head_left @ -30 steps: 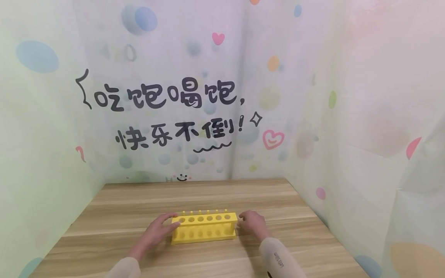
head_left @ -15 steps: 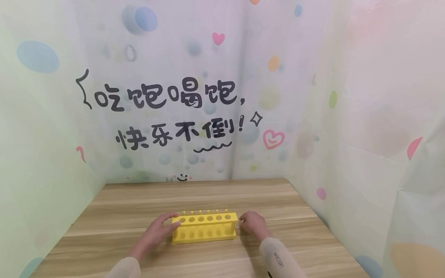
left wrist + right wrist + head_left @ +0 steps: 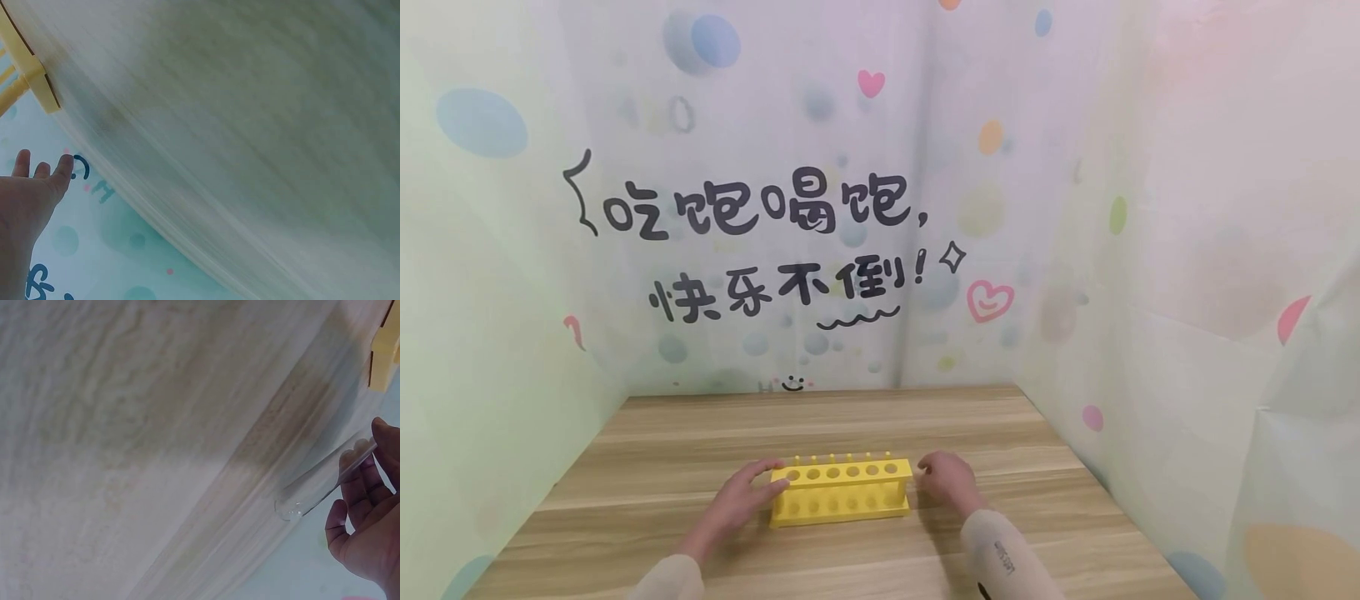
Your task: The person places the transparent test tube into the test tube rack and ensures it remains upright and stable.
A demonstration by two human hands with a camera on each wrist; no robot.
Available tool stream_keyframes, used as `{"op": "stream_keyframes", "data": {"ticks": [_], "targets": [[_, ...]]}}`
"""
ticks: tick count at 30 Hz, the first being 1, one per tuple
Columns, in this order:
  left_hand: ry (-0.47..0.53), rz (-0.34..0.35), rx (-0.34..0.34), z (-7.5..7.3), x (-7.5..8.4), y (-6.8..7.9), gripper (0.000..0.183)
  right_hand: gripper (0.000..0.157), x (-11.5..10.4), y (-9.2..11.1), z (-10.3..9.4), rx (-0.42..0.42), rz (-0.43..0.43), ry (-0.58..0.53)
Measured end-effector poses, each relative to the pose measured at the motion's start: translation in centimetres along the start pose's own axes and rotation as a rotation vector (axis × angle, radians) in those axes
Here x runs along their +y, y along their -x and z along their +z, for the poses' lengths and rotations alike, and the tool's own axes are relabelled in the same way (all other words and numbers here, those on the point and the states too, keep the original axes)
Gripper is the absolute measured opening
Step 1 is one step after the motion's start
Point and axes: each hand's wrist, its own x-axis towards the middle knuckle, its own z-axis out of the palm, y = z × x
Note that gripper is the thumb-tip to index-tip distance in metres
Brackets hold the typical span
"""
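A yellow test tube rack (image 3: 842,477) with a row of round holes and short pegs stands upright on the wooden table. My left hand (image 3: 741,498) holds the rack's left end, thumb at the front corner and index finger behind. In the left wrist view, several outstretched fingers of the left hand (image 3: 37,200) show near one end of the rack (image 3: 28,69). Just off the rack's right end, my right hand (image 3: 951,482) pinches a clear glass test tube (image 3: 325,478), tilted with its rounded end pointing away from the fingers. The tube cannot be made out in the head view.
Wood-grain tabletop (image 3: 820,417) surrounds the rack on all sides. Behind it hangs a patterned curtain wall (image 3: 820,125) with black lettering. Pale side walls (image 3: 1187,333) close in the table at left and right.
The right hand has shifted very slightly to the right and up. The left hand and the rack stay in place.
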Motion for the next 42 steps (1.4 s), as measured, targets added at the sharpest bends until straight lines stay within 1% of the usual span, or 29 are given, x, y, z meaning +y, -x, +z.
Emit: {"op": "stream_keyframes", "data": {"ticks": [5, 10, 12, 17, 21, 28, 33, 42], "targets": [[0.008, -0.01, -0.002, 0.0, 0.1, 0.1, 0.052, 0.023, -0.1, -0.1, -0.5, 0.027, 0.011, -0.079], [0.012, -0.012, -0.003, 0.0, 0.1, 0.2, 0.051, 0.022, -0.1, -0.2, -0.7, 0.054, -0.02, -0.143], [0.016, -0.013, -0.004, 0.0, 0.0, 0.2, 0.052, 0.024, -0.2, -0.3, -0.7, 0.069, -0.033, -0.166], [0.022, -0.013, -0.007, 0.0, -0.2, 0.1, 0.053, 0.031, -0.4, -0.3, -0.9, 0.076, -0.014, -0.26], [0.024, -0.007, -0.009, 0.1, -0.4, 0.0, 0.053, 0.033, -0.7, -0.4, -0.9, 0.085, 0.011, -0.343], [0.024, -0.007, -0.012, 0.1, -0.4, 0.0, 0.053, 0.032, -1.1, -0.8, -1.1, 0.189, 0.022, -0.476], [0.031, -0.017, -0.013, 0.0, -0.3, 0.1, 0.053, 0.031, -1.7, -0.9, -1.8, 0.257, 0.014, -0.534], [0.045, -0.029, -0.015, 0.0, -0.1, 0.2, 0.053, 0.028, -2.8, -0.8, -2.9, 0.344, 0.034, -0.688]]}}
